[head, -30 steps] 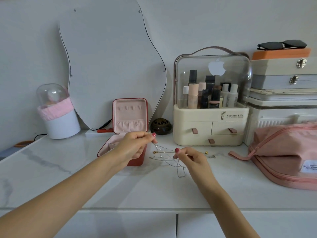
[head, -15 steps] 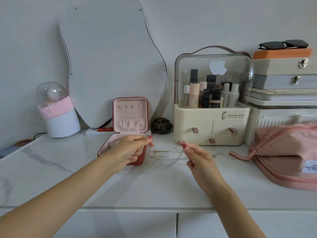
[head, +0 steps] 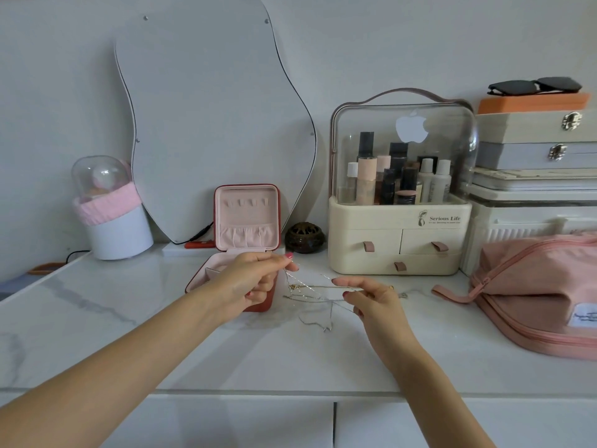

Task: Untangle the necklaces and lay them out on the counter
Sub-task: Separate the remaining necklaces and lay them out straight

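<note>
Between the two hands, a tangle of thin necklaces (head: 310, 291) hangs just above the marble counter (head: 290, 360), with one silvery loop drooping below the right hand's fingertips and resting on the stone. The left hand (head: 255, 281) pinches the upper end of the chains between thumb and forefinger, its other fingers curled underneath. The right hand (head: 371, 297) holds strands on the other side, thumb and forefinger closed on them while the forefinger points toward the left hand; a small gold piece shows among the chains near the left hand's fingers.

Directly behind the left hand sits an open red jewelry box (head: 247, 221) with a pink lining, its lid standing upright. Just beyond the gap between the hands is a small dark round jar (head: 304, 237). Behind the right hand stands a cream cosmetics organizer (head: 399, 240) with a clear domed cover and bottles inside. Well out past the right hand lies a pink zipped bag (head: 536, 292), with stacked boxes (head: 533, 140) and sunglasses (head: 536, 87) behind it. Far beyond the left hand are a wavy mirror (head: 210, 124) leaning on the wall and a white container (head: 119, 234) with a pink band and clear dome.
</note>
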